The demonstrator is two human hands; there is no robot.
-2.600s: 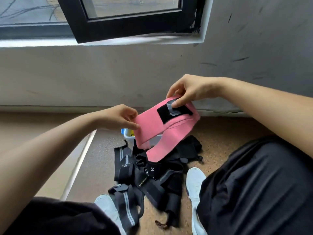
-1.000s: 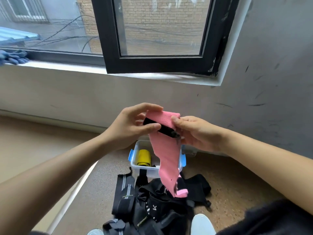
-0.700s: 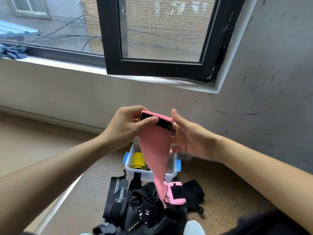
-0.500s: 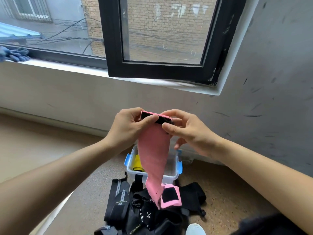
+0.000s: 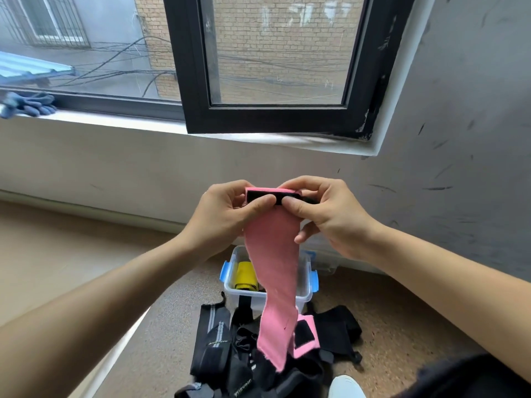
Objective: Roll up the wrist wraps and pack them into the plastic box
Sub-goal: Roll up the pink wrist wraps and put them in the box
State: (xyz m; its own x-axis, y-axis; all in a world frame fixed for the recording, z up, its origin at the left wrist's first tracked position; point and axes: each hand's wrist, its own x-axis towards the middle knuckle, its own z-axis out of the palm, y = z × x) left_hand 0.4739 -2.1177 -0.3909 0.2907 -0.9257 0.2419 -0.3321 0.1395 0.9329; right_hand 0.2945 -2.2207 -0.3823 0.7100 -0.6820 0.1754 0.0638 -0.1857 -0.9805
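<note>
A pink wrist wrap (image 5: 273,271) hangs from both my hands at chest height, its top edge folded over a black fastener patch. My left hand (image 5: 227,214) pinches the top left of the fold with thumb and fingers. My right hand (image 5: 321,211) pinches the top right. The wrap's loose lower end, with another black patch, dangles onto a heap of black wrist wraps (image 5: 230,354) on the floor. Behind the hanging wrap stands the clear plastic box (image 5: 230,285) with blue clips, holding a rolled yellow wrap (image 5: 244,278).
A grey wall and a black-framed window (image 5: 275,116) rise right behind the box. Blue gloves (image 5: 28,106) lie on the sill at far left. My white shoe (image 5: 344,387) and dark trousers (image 5: 459,380) are at the bottom right. The floor is speckled brown.
The wrap went from a doubled strip held low to hanging full length. My right hand, open beside the top moments ago, now pinches the folded top edge next to my left thumb.
</note>
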